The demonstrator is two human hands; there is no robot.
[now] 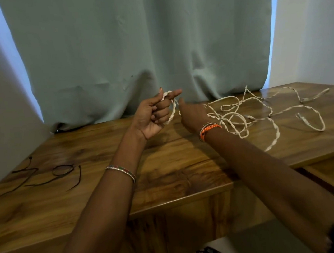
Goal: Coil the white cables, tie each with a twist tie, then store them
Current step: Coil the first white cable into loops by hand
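Note:
My left hand [154, 113] is raised above the wooden table [165, 166], palm toward me, and grips a loop of twisted white cable [172, 110] between thumb and curled fingers. My right hand [193, 114] is just to its right, back toward me, fingers reaching at the same strand; its fingertips are hidden, so I cannot tell if it pinches the cable. The rest of the white cables [261, 111] lie in a loose tangle on the table's right side. Several dark twist ties [52, 175] lie on the left part of the table.
A teal curtain [136, 49] hangs right behind the table's far edge. An open drawer [329, 173] sticks out at the lower right below the tabletop. Bangles and an orange band sit on my wrists.

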